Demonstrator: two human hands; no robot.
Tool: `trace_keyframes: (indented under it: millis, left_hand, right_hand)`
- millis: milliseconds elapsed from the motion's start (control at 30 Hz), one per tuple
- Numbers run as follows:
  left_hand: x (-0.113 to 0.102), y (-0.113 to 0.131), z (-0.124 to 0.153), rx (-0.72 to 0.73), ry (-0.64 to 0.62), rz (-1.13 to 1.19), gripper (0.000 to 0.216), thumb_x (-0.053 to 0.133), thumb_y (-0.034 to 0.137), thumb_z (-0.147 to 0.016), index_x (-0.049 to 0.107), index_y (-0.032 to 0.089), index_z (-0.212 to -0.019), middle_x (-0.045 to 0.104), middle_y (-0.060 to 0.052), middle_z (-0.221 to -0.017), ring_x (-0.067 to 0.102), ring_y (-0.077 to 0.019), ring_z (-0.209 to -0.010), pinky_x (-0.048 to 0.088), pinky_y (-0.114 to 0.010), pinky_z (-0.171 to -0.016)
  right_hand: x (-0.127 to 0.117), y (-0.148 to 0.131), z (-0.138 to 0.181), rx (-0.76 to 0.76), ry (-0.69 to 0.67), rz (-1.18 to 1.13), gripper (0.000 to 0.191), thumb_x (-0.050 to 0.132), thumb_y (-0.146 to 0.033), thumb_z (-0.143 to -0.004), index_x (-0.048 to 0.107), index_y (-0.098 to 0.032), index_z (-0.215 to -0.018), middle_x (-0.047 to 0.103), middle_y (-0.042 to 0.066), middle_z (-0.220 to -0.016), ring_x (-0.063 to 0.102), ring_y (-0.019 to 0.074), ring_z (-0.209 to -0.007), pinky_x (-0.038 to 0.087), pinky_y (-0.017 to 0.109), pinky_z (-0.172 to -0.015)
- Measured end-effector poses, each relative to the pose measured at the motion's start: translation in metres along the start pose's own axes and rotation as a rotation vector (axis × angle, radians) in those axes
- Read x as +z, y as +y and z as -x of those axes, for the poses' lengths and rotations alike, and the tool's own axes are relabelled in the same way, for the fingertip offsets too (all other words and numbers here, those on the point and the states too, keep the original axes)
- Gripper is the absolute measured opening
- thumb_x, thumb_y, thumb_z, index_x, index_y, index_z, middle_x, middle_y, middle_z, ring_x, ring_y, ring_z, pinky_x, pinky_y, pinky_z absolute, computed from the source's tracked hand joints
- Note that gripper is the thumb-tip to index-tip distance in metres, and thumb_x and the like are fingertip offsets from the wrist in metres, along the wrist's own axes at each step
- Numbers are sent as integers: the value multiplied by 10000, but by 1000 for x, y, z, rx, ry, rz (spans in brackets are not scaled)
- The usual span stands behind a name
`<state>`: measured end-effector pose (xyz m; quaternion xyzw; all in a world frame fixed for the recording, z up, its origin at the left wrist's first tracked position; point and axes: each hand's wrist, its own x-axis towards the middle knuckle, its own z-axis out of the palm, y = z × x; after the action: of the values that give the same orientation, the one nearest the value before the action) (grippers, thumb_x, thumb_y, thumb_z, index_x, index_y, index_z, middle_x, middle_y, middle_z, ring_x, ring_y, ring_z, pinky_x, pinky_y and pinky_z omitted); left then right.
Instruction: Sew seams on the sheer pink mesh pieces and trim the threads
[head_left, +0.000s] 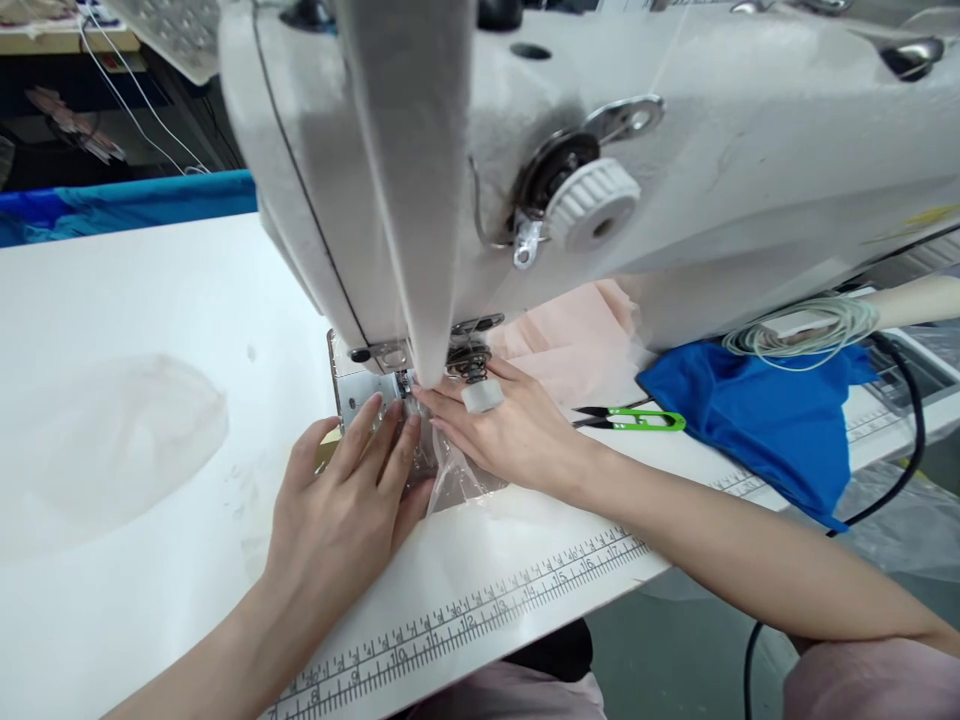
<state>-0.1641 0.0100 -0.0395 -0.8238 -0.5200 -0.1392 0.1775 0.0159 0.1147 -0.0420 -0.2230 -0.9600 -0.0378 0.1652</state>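
Note:
A strip of sheer white fabric (455, 468) lies at the needle plate (364, 392) of a sewing machine (720, 150). My left hand (341, 495) rests palm down at the left of the presser foot, fingers spread and the thumb against the fabric's edge. From the right, my right hand (521, 430) reaches in, its fingertips closed on the fabric beside the needle area. A white knob of the machine covers part of its fingers. Behind that hand spreads pale pink sheer fabric (570, 340). The needle itself is hidden by the machine head.
Green-handled thread snips (645, 419) lie right of my right hand. Beyond them are blue cloth (772, 420) and a coil of pale cord (802, 325). A printed ruler (465, 625) runs along the table's front edge. Sheer white material (112, 440) lies at left.

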Motion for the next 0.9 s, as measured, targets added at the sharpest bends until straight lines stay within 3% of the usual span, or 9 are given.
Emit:
trace_keyframes:
  millis: [567, 900]
  left_hand:
    - [-2, 4, 0, -12, -7, -75, 365, 458, 301, -975, 599, 85, -1233, 674, -158, -1230, 624, -295, -1175, 353, -458, -952]
    - [4, 1, 3, -35, 17, -31, 405, 452, 339, -981, 621, 73, -1236, 667, -164, -1236, 588, -294, -1227, 378, -443, -1023]
  right_hand:
    - [-2, 0, -1, 12, -37, -20, 336, 395, -215, -1005, 729, -174, -1021, 699, 66, -1209, 568, 214, -1237, 416, 438, -1102]
    - [0, 2, 0, 15, -41, -1, 331, 396, -202, -1003, 720, -187, -1072, 690, 58, -1229, 567, 211, -1235, 419, 446, -1086]
